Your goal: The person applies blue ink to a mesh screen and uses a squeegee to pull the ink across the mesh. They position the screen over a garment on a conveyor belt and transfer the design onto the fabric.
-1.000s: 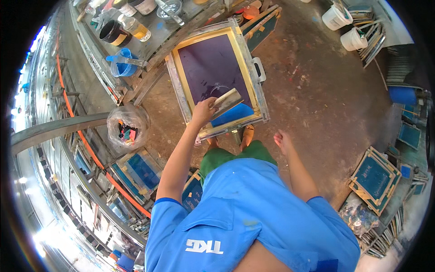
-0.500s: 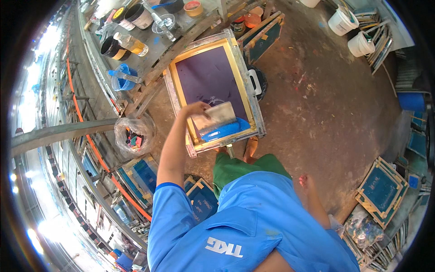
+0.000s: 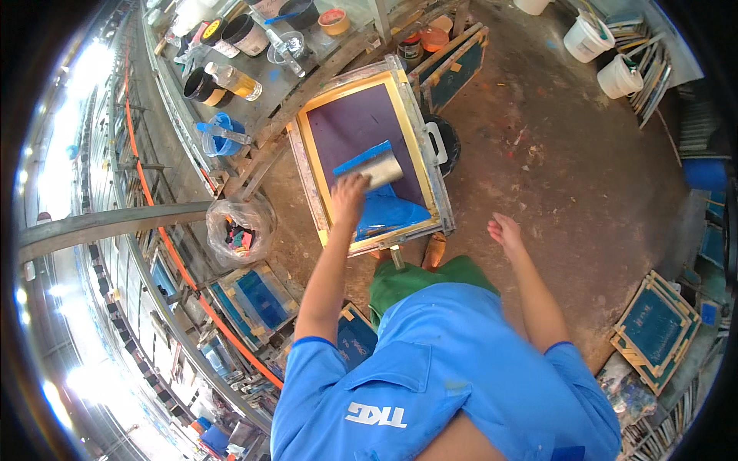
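We take our clock from the middle of the framed screen (image 3: 402, 96), with twelve pointing away from us. The screen lies ahead of our feet, its purple mesh edged with a yellow border, and a white handle (image 3: 436, 144) stands off its outer side at three o'clock. Our left hand (image 3: 351, 190) is over the mesh, its fingers wrapped round the seven o'clock end of a squeegee (image 3: 382, 170). The squeegee sits close to the centre of the screen, slanted toward one o'clock, with a blue strip along its far edge; we cannot tell whether that edge touches the mesh. Blue ink (image 3: 392, 217) is spread over the near end of the mesh, around five o'clock.

Our right hand (image 3: 503, 230) is at four o'clock, beside the frame and apart from it, with nothing in it; its fingers are loosely bent and slightly parted.

On the bench (image 3: 265, 105) at ten o'clock we see a blue cup (image 3: 223, 144) with a tool laid across it, a bottle of amber liquid (image 3: 242, 84) and a black pot (image 3: 201, 87). A clear plastic bag (image 3: 221, 213) of coloured scraps stands at eight o'clock, and white buckets (image 3: 586, 42) stand well apart at two.
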Demonstrator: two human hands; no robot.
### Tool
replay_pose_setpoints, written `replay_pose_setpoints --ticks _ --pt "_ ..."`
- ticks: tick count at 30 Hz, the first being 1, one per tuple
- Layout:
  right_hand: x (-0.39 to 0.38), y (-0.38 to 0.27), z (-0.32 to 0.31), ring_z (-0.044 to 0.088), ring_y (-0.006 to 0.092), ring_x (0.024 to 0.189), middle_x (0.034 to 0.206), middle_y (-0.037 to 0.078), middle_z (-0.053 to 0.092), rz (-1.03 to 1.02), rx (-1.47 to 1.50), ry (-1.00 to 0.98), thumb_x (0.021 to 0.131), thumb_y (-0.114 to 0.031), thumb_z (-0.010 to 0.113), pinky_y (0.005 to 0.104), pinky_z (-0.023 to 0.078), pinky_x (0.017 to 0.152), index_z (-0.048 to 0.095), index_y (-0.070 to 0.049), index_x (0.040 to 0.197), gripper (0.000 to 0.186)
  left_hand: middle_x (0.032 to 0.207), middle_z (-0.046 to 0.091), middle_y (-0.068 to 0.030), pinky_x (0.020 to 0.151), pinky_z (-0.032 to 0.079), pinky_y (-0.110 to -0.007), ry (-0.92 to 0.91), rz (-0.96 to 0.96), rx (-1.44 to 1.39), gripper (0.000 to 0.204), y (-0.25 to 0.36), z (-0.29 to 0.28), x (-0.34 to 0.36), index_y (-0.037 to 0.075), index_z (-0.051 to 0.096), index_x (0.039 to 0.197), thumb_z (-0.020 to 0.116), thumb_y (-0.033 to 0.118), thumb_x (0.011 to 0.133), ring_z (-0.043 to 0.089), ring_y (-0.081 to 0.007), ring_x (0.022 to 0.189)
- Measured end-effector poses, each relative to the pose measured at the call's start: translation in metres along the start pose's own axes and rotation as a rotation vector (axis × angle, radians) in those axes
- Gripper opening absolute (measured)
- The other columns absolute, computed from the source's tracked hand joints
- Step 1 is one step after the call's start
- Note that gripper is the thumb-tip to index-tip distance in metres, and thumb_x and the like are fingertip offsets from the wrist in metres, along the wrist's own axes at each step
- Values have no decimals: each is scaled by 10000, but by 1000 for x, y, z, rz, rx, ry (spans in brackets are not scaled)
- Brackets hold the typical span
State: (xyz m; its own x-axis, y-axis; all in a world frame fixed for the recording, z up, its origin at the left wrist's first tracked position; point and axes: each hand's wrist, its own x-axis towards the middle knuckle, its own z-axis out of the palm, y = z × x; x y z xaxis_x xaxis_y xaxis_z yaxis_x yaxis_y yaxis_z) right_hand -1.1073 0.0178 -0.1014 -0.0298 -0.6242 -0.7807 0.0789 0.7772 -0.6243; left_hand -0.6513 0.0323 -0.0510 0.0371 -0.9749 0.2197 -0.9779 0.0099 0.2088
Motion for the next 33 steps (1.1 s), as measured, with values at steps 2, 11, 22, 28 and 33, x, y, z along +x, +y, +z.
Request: replay_pose_setpoints --ticks 2,11,22,28,33 --pt "10 -24 41 650 112 851 973 14 670 -20 4 -165 964 -328 668 268 545 757 608 -92 1239 368 1192 641 14 924 457 -456 -21 -52 14 431 17 4 -40 262 671 1199 633 72 813 596 -246 1111" --pt "98 -101 191 604 181 927 1050 76 659 -607 -304 -47 973 -317 630 313 478 870 499 53 1408 585 1296 611 -35 1078 356 -494 -128 -84 -176 585 73 -32 -126 179 633 1313 723 51 749 546 -258 1187" --pt "99 -105 212 571 162 1135 1225 58 650 -390 -158 -308 987 -484 608 319 414 995 622 6 1276 569 1376 599 -32 1132 335 -544 -309 -127 -146 687 95 -66 -151 175 605 1347 745 2 697 530 -275 1243" --pt "113 -78 196 584 145 1077 1184 64 658 -316 -20 -376 966 -423 659 297 430 968 601 -6 1303 539 1133 707 -88 961 494 -439 -54 -293 -453 495 73 -110 -111 100 692 1214 755 25 728 631 -296 1069" --pt "123 -69 194 577 156 1161 1322 77 614 -395 63 -385 984 -205 624 302 439 1009 517 7 1432 508 767 634 -104 635 462 -350 46 -866 -548 386 11 -96 -68 -29 661 1049 654 350 974 574 -186 711"
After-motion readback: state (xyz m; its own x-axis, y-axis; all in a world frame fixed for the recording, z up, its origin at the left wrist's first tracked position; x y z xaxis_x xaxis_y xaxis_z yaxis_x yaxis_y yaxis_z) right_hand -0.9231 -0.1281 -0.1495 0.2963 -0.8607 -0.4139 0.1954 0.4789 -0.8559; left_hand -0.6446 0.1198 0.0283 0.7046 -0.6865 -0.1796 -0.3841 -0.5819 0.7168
